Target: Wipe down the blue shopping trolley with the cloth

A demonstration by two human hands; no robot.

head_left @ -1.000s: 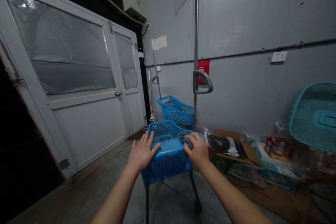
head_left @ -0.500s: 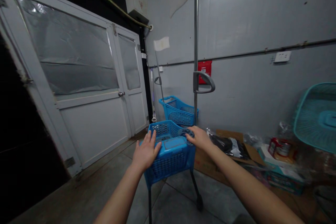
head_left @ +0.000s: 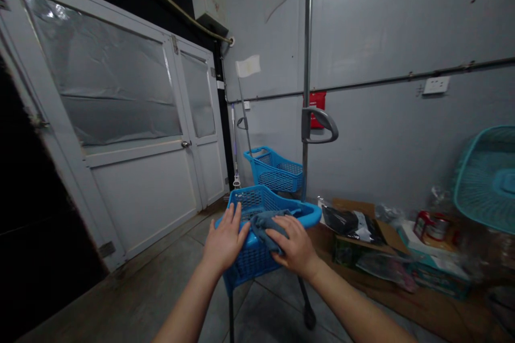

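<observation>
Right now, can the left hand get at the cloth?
Likely yes: the left hand is on the near cart, close beside the cloth, though the right hand covers part of it.

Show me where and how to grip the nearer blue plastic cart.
The cart is probably best gripped by its rounded right rim, from the right: it juts outward uncovered, while the left hand and crumpled blue fabric cloth cover the near edge.

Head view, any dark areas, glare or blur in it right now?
Head view: dim overall, nearly black at the left edge; head view: small bright reflections on the large door pane, a soft sheen high on the grey wall; head view: the turquoise grille at the right looks soft, while the right hand and blue cloth show clearly enough.
</observation>
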